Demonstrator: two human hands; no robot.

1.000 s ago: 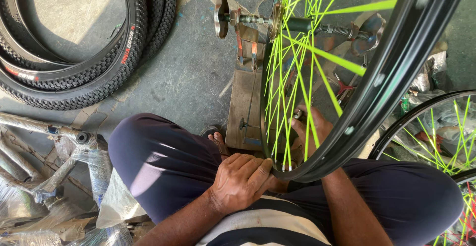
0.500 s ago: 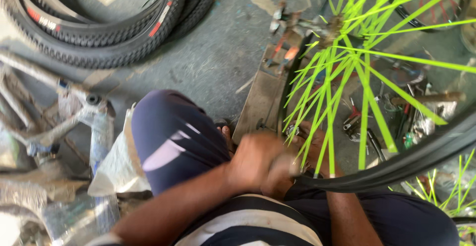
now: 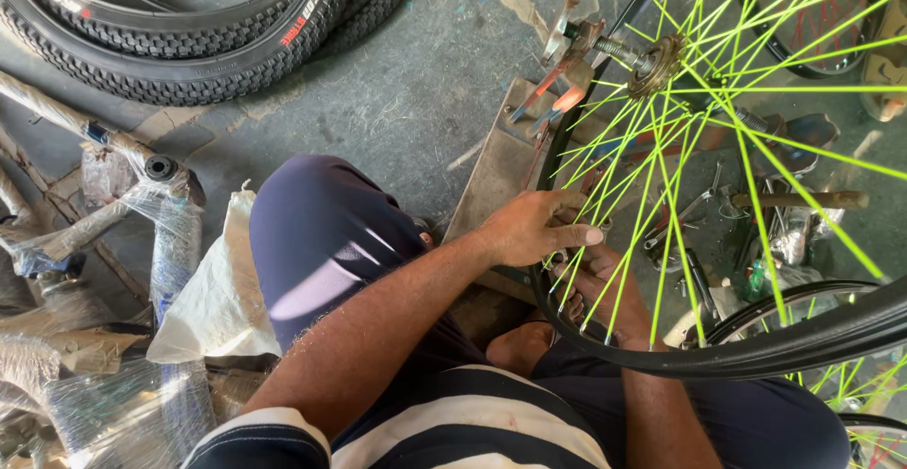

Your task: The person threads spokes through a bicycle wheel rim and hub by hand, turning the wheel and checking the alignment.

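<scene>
Tyres [image 3: 189, 44] are stacked at the upper left of the frame, on the concrete floor [image 3: 406, 101]. Below them, at the left edge, wrapped bicycle frames [image 3: 113, 242] are piled beside a white sack [image 3: 213, 299]. At the centre, a metal truing stand [image 3: 501, 162] is seen rising from the floor, with the wheel's axle carried at its top. The left hand [image 3: 529, 230] is laid on the black rim [image 3: 661, 360] at the frame's centre, its fingers together and closed lightly around a green spoke [image 3: 605, 271] near the rim. Just to the right and lower, the right hand [image 3: 605, 289] is reached in behind the spokes; its fingers are curled, but what they grip cannot be told. The hub [image 3: 657, 63] with its sprocket is seen at the upper right, and scattered tools [image 3: 699, 233] lie on the floor beneath the wheel. A second wheel [image 3: 850, 393] shows at the lower right. For the spoke work to be done well, it is judged that the rim should be steadied by one hand, each nipple turned only slightly, and tension checked evenly around.
</scene>
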